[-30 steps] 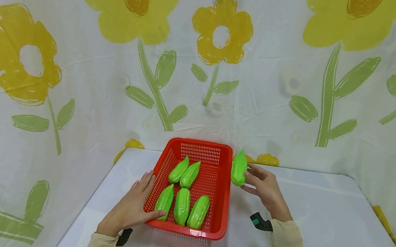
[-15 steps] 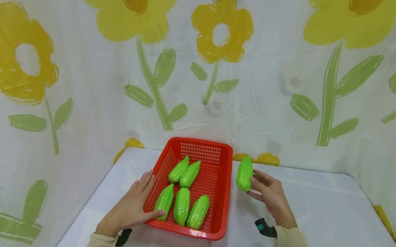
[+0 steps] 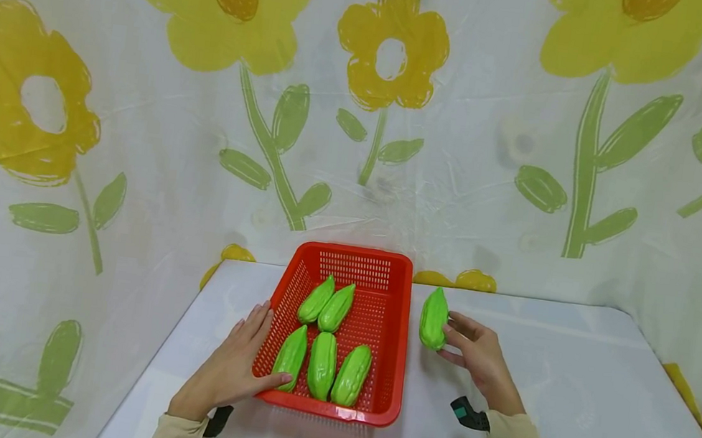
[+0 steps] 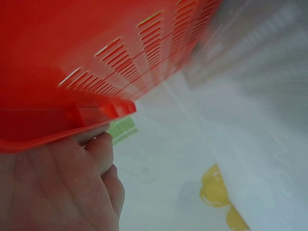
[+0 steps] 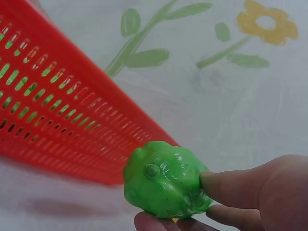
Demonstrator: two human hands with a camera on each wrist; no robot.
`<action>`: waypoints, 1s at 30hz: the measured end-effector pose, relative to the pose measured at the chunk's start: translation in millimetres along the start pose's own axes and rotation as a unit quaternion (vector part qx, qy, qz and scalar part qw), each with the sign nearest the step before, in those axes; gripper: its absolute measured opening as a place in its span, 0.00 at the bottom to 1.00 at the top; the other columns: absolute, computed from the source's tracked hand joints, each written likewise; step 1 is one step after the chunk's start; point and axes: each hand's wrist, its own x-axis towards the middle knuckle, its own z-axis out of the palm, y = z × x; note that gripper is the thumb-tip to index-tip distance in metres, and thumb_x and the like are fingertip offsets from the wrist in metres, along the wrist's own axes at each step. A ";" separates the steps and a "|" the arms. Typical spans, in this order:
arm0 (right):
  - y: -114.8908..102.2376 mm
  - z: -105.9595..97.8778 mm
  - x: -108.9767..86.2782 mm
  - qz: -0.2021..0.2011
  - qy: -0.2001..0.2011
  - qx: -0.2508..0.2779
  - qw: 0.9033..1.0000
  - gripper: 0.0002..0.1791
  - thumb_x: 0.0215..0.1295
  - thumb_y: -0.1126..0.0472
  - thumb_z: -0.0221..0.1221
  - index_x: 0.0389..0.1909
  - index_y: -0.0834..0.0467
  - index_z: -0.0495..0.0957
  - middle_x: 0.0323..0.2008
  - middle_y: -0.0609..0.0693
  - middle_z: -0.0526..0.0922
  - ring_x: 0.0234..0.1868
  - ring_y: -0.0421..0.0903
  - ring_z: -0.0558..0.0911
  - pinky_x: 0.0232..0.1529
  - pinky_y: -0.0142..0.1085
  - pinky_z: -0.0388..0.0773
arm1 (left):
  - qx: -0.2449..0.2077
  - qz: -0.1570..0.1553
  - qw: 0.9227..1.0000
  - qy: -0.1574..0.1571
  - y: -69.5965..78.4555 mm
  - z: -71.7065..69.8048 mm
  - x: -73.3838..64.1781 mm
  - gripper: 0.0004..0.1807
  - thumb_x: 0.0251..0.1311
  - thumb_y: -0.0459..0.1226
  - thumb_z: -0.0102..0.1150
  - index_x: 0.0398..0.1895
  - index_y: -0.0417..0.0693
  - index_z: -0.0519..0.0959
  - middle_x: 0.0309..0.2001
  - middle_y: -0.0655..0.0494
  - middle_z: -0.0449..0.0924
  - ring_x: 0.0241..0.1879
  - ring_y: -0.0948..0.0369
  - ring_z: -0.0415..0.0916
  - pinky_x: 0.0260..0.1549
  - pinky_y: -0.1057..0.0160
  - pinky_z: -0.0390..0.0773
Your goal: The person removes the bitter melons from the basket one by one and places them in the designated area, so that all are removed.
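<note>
My right hand (image 3: 481,353) pinches a bright green, glossy, ridged bitter melon (image 3: 434,318) between thumb and fingers, just right of the red basket (image 3: 399,369). The right wrist view shows the small stem nub on the blunt end of this bitter melon (image 5: 163,178), with the thumb on one side and fingertips underneath. My left hand (image 3: 235,361) holds the basket at its front left corner, fingers along the outer side and thumb over the rim. In the left wrist view the fingers (image 4: 103,149) lie beneath the rim. Several more bitter melons (image 3: 323,366) lie inside the basket.
The basket stands on a white table (image 3: 540,385) whose surface extends to the right. Behind and at the left hangs a pale curtain (image 3: 462,159) with yellow flowers. Black straps (image 3: 469,414) sit at both wrists.
My right hand has carried its bitter melon slightly right and downward in the head view, away from the basket's rim. The left hand and basket have stayed in place.
</note>
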 end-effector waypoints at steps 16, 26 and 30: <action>19.9 2.7 6.3 0.005 0.004 -0.005 1.000 0.34 0.77 0.58 0.58 0.78 0.65 0.61 0.76 0.70 0.63 0.54 0.43 0.84 0.47 0.38 0.89 | -0.005 0.008 1.000 0.006 2.6 -3.7 2.6 0.65 0.56 0.70 0.62 0.82 0.35 0.49 0.85 0.42 0.42 0.84 0.43 0.44 0.80 0.38 0.53; 25.7 5.7 8.4 0.022 0.019 -0.033 0.999 0.33 0.76 0.57 0.58 0.77 0.63 0.63 0.75 0.68 0.66 0.59 0.53 0.82 0.48 0.39 0.89 | -0.008 0.002 1.000 0.004 2.4 -2.5 -0.4 0.65 0.55 0.71 0.61 0.82 0.36 0.49 0.85 0.42 0.43 0.84 0.43 0.44 0.80 0.37 0.53; 29.3 5.4 9.6 0.025 0.020 -0.035 0.999 0.33 0.76 0.57 0.59 0.77 0.63 0.64 0.75 0.68 0.66 0.59 0.52 0.82 0.47 0.39 0.89 | -0.004 0.003 1.000 0.002 1.9 -1.9 -0.5 0.65 0.56 0.70 0.61 0.82 0.35 0.50 0.85 0.42 0.43 0.84 0.43 0.44 0.80 0.37 0.53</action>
